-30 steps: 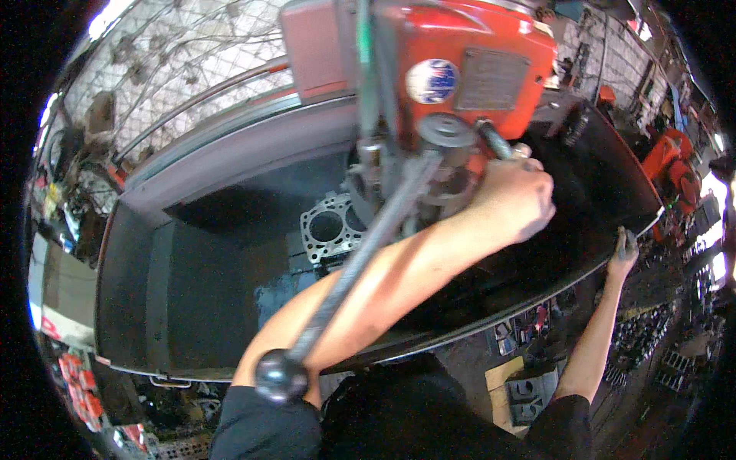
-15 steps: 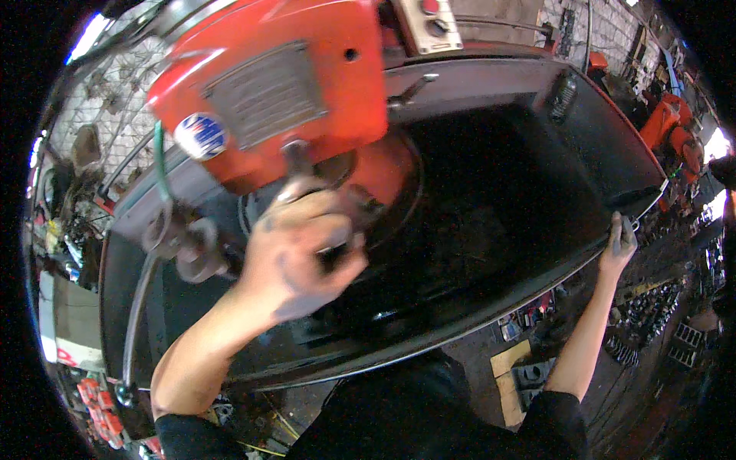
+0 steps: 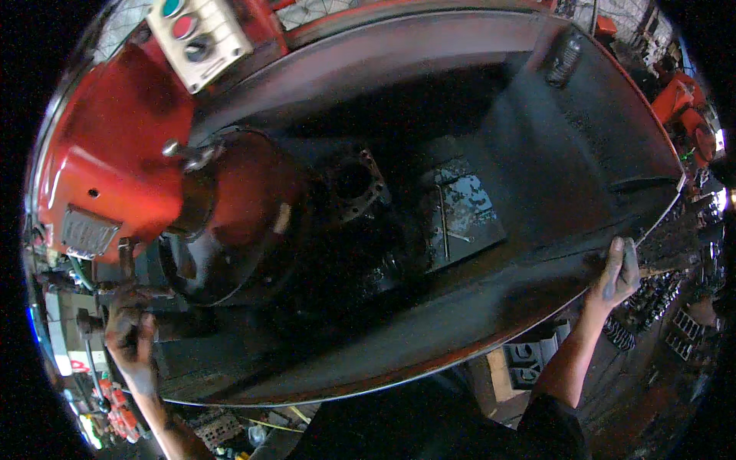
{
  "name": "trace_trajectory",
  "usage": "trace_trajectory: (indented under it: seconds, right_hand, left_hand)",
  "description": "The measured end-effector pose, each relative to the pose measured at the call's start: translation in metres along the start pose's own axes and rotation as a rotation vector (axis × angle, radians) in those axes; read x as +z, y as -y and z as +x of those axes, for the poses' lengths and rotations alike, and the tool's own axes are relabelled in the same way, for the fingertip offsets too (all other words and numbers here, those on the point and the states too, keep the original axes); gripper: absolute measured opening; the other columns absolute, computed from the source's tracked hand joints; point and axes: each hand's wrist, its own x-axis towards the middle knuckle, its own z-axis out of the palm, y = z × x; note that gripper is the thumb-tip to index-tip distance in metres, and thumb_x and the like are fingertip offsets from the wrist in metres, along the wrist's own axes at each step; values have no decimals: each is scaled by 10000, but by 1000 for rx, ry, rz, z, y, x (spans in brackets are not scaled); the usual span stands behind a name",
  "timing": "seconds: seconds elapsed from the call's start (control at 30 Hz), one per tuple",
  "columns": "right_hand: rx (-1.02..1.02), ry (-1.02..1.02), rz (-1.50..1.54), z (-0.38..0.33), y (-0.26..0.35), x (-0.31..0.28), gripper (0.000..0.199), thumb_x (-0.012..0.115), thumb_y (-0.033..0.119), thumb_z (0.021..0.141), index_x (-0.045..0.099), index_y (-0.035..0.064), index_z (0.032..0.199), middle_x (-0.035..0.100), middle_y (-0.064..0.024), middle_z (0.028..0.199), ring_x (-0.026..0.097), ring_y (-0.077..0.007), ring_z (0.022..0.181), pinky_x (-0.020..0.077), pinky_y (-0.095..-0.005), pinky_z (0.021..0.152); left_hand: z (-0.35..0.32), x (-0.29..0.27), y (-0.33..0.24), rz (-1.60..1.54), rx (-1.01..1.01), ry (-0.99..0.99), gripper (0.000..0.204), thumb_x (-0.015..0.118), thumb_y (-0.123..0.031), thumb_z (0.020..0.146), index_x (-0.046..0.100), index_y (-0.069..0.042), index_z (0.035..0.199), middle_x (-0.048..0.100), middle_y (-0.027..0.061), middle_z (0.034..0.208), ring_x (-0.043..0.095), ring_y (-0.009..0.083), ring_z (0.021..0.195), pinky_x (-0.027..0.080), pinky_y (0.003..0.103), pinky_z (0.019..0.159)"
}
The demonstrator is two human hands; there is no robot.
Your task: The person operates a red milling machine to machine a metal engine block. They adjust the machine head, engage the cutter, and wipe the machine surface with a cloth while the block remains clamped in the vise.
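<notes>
Head view: the left hand (image 3: pixel 130 337) sits at the lower left of the frame, fingers curled around a dark lever (image 3: pixel 103 295) just below the red machine head (image 3: pixel 115 169). The right hand (image 3: pixel 617 268) rests at the right of the frame, grimy fingers gripping the rim of the big dark tray (image 3: pixel 429 360). Inside the tray, near the frame's middle, lies an engine block (image 3: pixel 356 184), with a wet metal plate (image 3: pixel 460 218) just right of it. A grey button box (image 3: pixel 199 34) sits at the upper left.
</notes>
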Motion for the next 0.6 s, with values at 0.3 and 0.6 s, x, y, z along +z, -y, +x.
trace_trajectory:
  seconds: [0.3,0.6]
  right_hand:
    - [-101,-71,-18,-6,-48,-5,244,591,79,888,664,-130,991,691,-239,987,657,-341,874,492,-434,907]
    - [-319,-161,-32,-6,-39,12,252,513,97,917,648,-113,884,660,-166,842,575,-219,748,484,-331,785]
  left_hand:
    - [10,-9,43,83,-491,-41,422,557,-238,970,530,-40,1342,623,103,1191,580,209,1037,437,362,912]
    - [-33,-52,209,634,-396,-60,545,521,-467,957,592,-9,1242,650,192,960,627,271,805,488,364,720]
